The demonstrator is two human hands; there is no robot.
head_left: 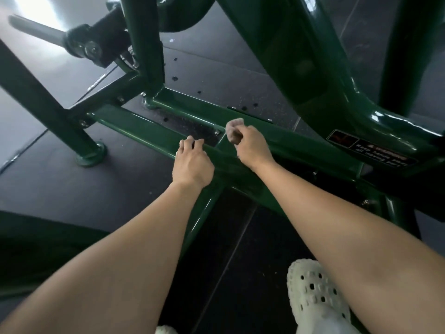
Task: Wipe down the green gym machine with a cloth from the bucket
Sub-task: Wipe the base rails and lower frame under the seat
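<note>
The green gym machine (134, 126) fills the view, its low base bars crossing the dark floor. My right hand (250, 147) grips a small bunched pale cloth (233, 131) and holds it over the base bar near the middle joint. My left hand (192, 162) sits just left of it, fingers curled over the edge of the same bar. No bucket is in view.
A steel weight peg (33, 30) juts out at the upper left. A red and white warning sticker (370, 148) sits on the frame at the right. Thick green uprights (313, 56) rise at the top. My white perforated shoe (313, 292) stands on the black rubber floor (48, 179).
</note>
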